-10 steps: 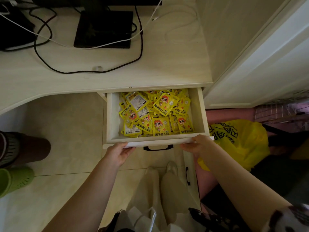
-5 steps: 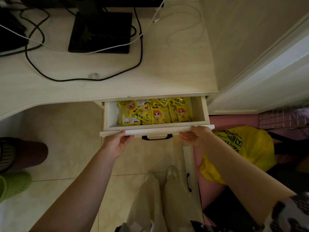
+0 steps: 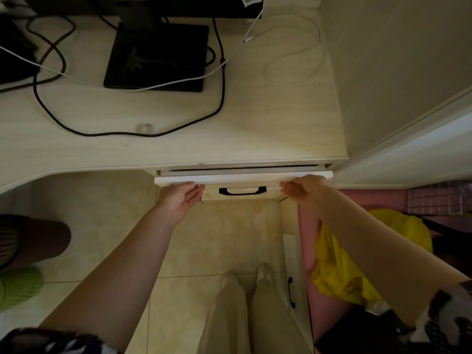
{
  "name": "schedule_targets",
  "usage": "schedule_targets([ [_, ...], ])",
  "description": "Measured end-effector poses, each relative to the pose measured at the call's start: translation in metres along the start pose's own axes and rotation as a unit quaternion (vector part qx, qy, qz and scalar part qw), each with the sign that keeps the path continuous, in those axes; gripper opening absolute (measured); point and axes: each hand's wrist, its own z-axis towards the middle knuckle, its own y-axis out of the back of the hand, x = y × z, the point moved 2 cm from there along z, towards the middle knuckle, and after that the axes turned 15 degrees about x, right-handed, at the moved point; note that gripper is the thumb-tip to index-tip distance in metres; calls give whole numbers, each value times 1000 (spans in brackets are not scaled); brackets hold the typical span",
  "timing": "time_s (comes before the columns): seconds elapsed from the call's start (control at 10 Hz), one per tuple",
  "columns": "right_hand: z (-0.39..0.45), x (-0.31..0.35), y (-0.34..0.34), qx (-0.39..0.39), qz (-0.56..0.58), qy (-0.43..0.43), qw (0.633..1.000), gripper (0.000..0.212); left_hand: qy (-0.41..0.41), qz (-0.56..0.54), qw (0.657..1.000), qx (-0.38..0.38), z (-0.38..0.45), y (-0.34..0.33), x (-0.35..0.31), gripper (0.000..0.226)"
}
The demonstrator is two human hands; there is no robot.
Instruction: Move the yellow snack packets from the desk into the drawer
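Two hands meet the front of the cream wooden drawer, which stands all but pushed home under the pale wood-grain desk. At left, we see the left hand with fingers straight and relaxed, palm toward the drawer front, gripping nothing. Between the hands sits the black metal pull handle, untouched. At right, the right hand rests against the drawer's right end, fingers loosely extended; it holds nothing. We see no yellow snack packets on the desk; we judge them to lie inside the drawer, hidden from view. A narrow dark gap remains along the drawer's top edge. We judge two risks: a packet riding high could catch on the desk's underside and jam the last travel, and fingertips near the top edge could be pinched.
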Motion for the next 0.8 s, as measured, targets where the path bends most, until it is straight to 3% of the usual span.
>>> schedule_targets([
  [0.1, 8, 7, 0, 8, -27, 9, 1000, 14, 4, -7, 1000, 2, 7, 0, -6, 18],
  [0.3, 15, 14, -3, 29, -63, 12, 997, 31, 0, -9, 1000, 7, 10, -7, -12, 77],
  [0.4, 15, 13, -2, 35, -78, 17, 996, 37, 0, -30, 999, 21, 9, -9, -14, 88],
  [0.5, 14, 7, 3, 42, -103, 20, 994, 31, 6, -19, 1000, 22, 3, -8, -8, 88],
  [0.7, -5, -4, 4, 87, -223, 19, 971, 16, 15, 38, 999, 27, -20, -19, 7, 56],
  [0.8, -20, -14, 9, 50, -276, 72, 957, 14, 10, 83, 996, 25, -39, -36, 15, 38],
])
